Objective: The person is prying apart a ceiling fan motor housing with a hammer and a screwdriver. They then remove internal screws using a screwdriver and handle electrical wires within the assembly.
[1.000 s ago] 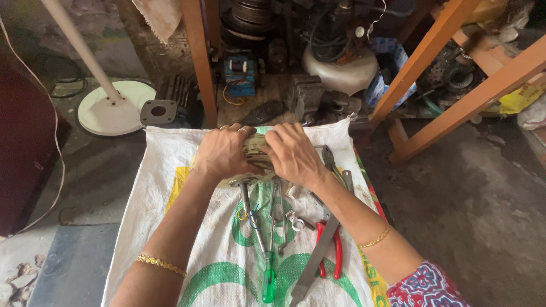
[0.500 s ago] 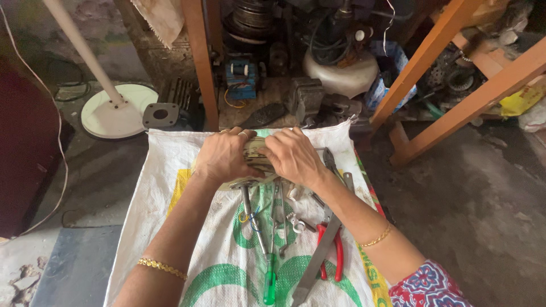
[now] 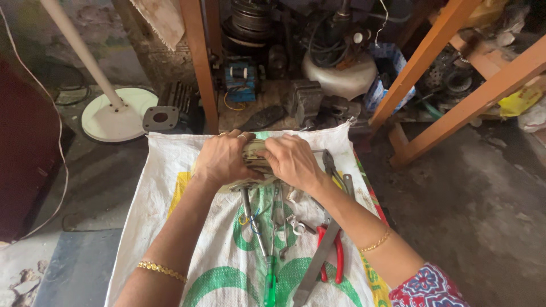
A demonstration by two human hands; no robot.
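The left hand (image 3: 223, 159) and the right hand (image 3: 291, 162) are both clenched on a greyish metal part (image 3: 254, 158), held between them at the far middle of the white woven sack with green print (image 3: 165, 170) on the floor. Keep both grips firm and the part low over the sack, clear of the green-handled screwdriver (image 3: 268, 284) and red-handled pliers (image 3: 333, 258) nearer. The hands cover most of the part, so its shape cannot be made out.
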